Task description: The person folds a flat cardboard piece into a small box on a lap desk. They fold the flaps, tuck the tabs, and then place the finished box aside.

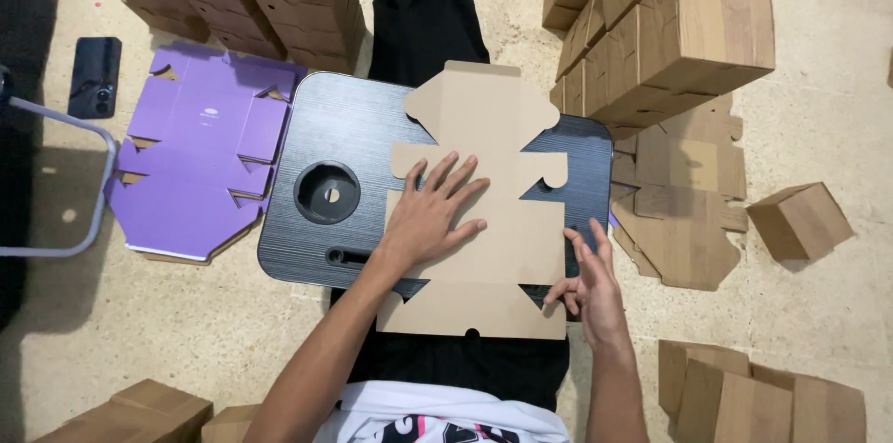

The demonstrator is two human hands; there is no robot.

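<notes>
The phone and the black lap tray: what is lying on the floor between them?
In the head view, a flat purple box blank lies between the phone and the black lap tray, its right edge tucked under the tray.

Setting: informal box-folding workspace on the floor of a room, likely a home. Evidence: bare speckled stone floor (837,108); stacks of folded cardboard boxes (670,25); flat purple carton blanks (200,159); small black lap counter (307,127) across seated legs; phone (95,76) lying on the floor.
</notes>
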